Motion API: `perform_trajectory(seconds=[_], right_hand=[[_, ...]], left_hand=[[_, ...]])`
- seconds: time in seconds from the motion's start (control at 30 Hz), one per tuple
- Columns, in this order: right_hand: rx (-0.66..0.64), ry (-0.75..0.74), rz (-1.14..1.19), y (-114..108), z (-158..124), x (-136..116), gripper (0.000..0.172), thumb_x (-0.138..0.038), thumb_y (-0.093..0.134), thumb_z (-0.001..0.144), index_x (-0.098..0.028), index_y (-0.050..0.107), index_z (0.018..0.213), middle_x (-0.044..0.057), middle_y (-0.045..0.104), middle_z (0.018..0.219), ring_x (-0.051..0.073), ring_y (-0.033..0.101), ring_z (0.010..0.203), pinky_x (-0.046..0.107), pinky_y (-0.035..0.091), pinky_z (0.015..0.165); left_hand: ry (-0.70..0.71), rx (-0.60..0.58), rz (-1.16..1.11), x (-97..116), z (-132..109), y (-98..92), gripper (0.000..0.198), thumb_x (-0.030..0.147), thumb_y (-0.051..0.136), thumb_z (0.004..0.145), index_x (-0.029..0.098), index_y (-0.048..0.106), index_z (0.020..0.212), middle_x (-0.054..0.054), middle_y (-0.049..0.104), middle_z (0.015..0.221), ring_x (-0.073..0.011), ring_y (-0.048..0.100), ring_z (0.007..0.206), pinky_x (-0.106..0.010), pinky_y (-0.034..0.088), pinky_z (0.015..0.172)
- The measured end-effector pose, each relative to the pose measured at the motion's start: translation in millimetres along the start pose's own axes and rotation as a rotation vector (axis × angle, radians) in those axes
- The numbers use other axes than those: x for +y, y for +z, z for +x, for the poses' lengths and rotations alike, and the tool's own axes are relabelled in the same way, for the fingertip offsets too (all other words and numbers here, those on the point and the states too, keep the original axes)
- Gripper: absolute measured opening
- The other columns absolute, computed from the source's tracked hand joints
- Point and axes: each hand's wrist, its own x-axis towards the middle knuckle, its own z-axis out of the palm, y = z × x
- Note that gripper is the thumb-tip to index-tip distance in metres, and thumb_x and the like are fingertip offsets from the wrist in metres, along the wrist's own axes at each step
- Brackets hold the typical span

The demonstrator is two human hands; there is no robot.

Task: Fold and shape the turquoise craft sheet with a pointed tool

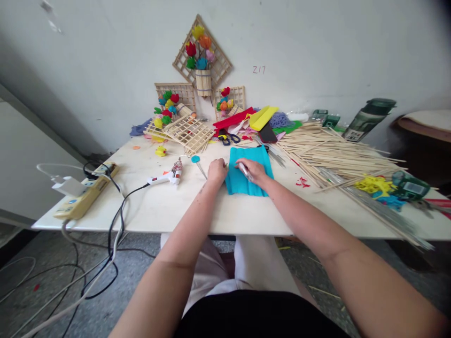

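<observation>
A turquoise felt sheet (251,162) lies on the white table (169,206) in front of me. My left hand (217,171) rests closed on the sheet's left edge, pressing it down. My right hand (254,171) lies on the sheet's middle, fingers curled around a thin silvery pen-like tool (245,172). A thin stick with a small turquoise disc (198,164) lies just left of my left hand.
A hot glue gun (168,176) lies to the left, its cord running to a power strip (84,191) at the table's left edge. Scissors (229,138), felt sheets and stick lattices with felt flowers (183,126) stand behind. Several bamboo sticks (331,152) are piled right.
</observation>
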Motion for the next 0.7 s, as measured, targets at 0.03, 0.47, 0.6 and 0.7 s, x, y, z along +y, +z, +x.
perform_trajectory(seconds=[0.03,0.47,0.6,0.7], right_hand=[[-0.002,-0.024,0.001,-0.6,-2.1,1.9,0.029,-0.03,0.041,0.086,-0.027,0.059,0.109,-0.001,0.069,0.101,0.017,0.06,0.097,0.029,0.045,0.082],[0.073,-0.124,-0.243,0.8,-5.2,2.9,0.032,-0.042,0.042,0.085,-0.027,0.062,0.106,0.002,0.069,0.088,0.018,0.062,0.08,0.025,0.04,0.067],[-0.007,-0.214,-0.374,0.6,-6.3,-1.0,0.036,-0.045,0.041,0.086,-0.027,0.063,0.108,0.006,0.069,0.092,0.02,0.061,0.085,0.027,0.039,0.066],[-0.076,-0.306,-0.396,0.2,-6.7,-1.9,0.034,-0.04,0.039,0.089,-0.028,0.061,0.112,0.004,0.068,0.104,0.02,0.06,0.092,0.027,0.039,0.068]], left_hand=[[-0.001,-0.003,0.001,-1.2,0.4,-0.2,0.015,0.016,0.052,0.076,0.017,0.065,0.084,-0.01,0.067,0.091,-0.0215,0.06,0.089,-0.029,0.045,0.076],[0.018,-0.005,0.059,-3.4,-1.3,-1.9,0.017,0.018,0.052,0.077,0.017,0.065,0.088,-0.011,0.066,0.095,-0.0216,0.059,0.091,-0.029,0.044,0.078],[0.019,0.01,0.056,-4.9,-0.7,-0.8,0.018,0.019,0.052,0.077,0.016,0.065,0.088,-0.011,0.067,0.095,-0.0219,0.06,0.091,-0.029,0.044,0.078],[0.017,0.015,0.041,-5.8,-0.5,0.1,0.017,0.019,0.053,0.076,0.016,0.065,0.087,-0.011,0.067,0.095,-0.0221,0.06,0.091,-0.029,0.044,0.078]])
